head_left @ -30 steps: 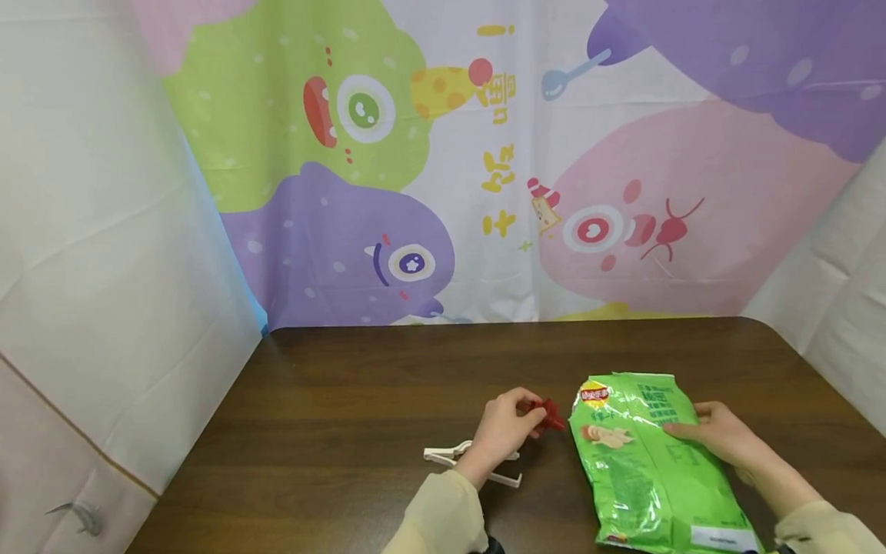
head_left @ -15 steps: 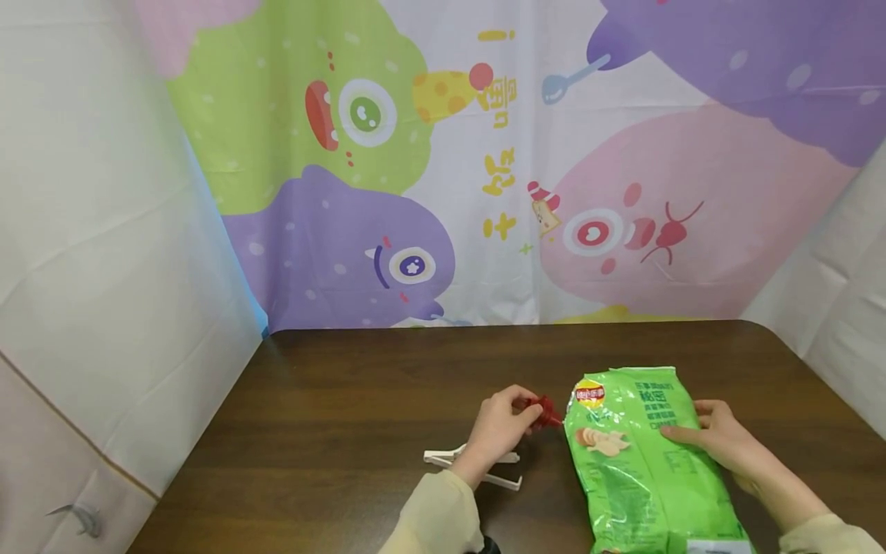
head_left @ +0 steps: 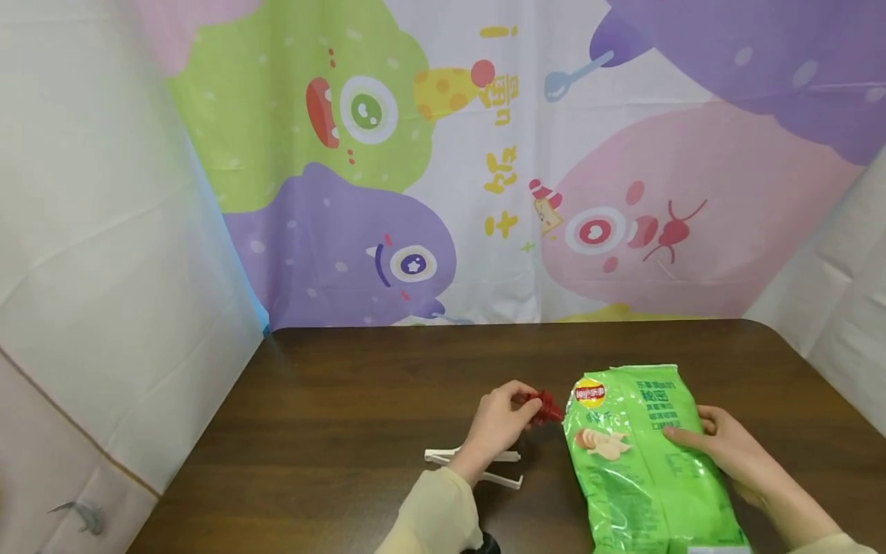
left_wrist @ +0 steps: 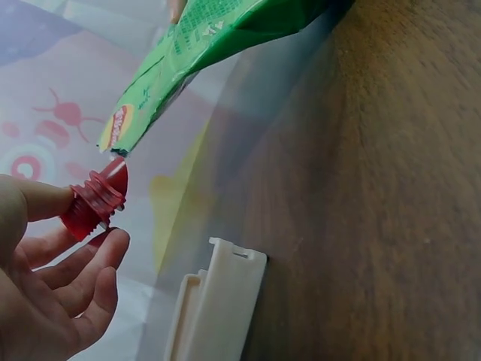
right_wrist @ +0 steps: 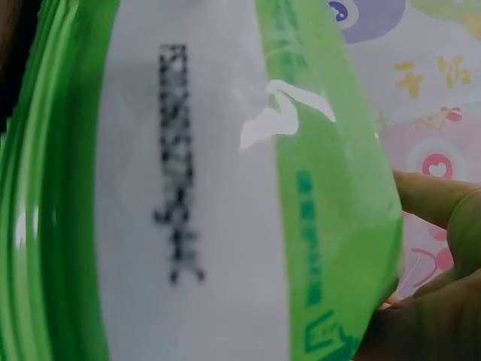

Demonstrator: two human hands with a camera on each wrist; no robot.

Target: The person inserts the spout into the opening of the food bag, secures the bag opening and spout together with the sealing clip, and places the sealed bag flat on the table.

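A green chip bag lies lengthwise on the dark wooden table, right of centre. My right hand grips its right edge, thumb on top; up close the bag fills the right wrist view, with my fingers at its edge. My left hand pinches a small red ribbed clip between thumb and fingers, its tip close to the bag's top left corner. In the left wrist view the red clip sits just below the bag's corner.
A white plastic bag clip lies on the table under my left forearm, also seen as a white clip beside the hand. A colourful cartoon cloth hangs behind the table; white sheets flank both sides.
The bag has shifted slightly toward the far edge of the table and straightened. My left hand has brought the red clip a little closer to the bag's corner.
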